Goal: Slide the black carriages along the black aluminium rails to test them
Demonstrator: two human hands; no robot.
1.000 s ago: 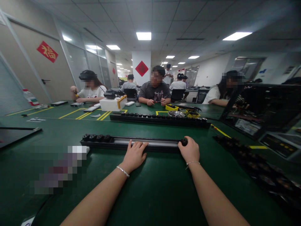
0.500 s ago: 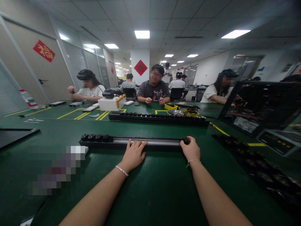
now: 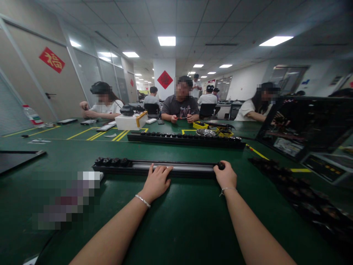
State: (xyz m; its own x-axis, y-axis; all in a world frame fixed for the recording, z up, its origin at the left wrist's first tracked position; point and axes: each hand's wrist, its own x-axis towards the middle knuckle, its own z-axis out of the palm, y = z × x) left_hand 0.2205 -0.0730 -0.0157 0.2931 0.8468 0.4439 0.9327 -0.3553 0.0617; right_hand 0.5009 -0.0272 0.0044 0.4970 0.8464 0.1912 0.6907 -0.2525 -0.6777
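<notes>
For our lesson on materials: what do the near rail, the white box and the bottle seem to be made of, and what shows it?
Near rail: dark, smooth body, perhaps coated metal or plastic; its silver strip has a metallic sheen.
White box: probably foam, given its matte, thick-looking walls.
Bottle: likely thin, glossy plastic, see-through around a red label.

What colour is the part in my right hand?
The part is black, clearest in the head view.

Right-hand fingers (image 3: 227, 166) partly hide a small black part (image 3: 221, 166), its shape unclear.
</notes>
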